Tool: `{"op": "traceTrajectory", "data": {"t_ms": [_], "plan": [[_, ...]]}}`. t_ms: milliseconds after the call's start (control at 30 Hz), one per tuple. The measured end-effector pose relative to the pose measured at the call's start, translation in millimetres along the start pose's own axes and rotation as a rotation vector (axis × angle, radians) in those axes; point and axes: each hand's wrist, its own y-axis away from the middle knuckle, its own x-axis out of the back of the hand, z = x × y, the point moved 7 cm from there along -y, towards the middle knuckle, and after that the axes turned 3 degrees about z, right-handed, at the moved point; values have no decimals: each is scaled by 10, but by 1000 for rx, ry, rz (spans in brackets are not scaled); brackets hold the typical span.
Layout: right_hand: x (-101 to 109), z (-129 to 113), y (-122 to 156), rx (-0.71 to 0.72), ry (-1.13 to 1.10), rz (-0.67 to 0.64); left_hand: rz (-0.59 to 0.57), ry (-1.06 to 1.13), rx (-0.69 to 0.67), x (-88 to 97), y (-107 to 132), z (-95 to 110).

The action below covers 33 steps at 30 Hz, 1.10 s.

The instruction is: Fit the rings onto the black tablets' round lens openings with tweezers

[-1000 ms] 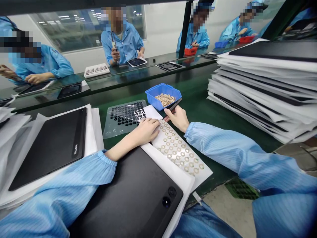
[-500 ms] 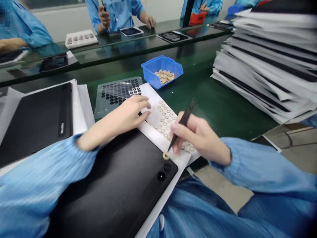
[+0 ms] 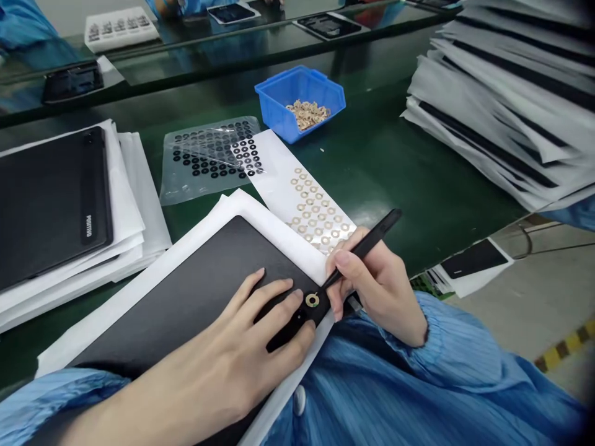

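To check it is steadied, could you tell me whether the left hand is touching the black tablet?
Touching: the head view shows the left hand lying flat, palm down, on the black tablet.

Bright, even light, seemingly from overhead, cast only soft shadows. Glare streaked the clear film (image 3: 209, 158), and the edges bowed, slightly blurred.

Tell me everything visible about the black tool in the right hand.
The black tool is slim and matte, tapering to a fine point; it looks like plastic or coated metal. The right hand pinches its lower half pen-fashion, so it is tilted with the blunt end up and to the right. Its tip meets a small gold ring lying on the corner of the black tablet, close to the left hand. Whether it has two prongs cannot be told.
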Motion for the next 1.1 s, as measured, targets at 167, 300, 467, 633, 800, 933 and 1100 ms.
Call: {"op": "traceTrajectory", "data": {"t_ms": [167,300,467,633,800,933,1100], "plan": [[-12,-85,-4,30,45,-1,-3,-7,3,-13,7,9],[-4,-97,-8,40,81,3,14,4,12,-14,-3,5],[-3,-102,-3,54,104,-1,13,-8,5,-20,-10,-1],[-2,-103,13,92,137,-9,-4,-14,5,-29,-3,12],[-17,-181,24,161,228,-44,4,-10,7,-32,0,22],[-56,-276,72,252,353,-105,54,-2,51,-33,2,12],[-6,-264,187,382,392,11,23,-57,26,-72,-30,16]]}}
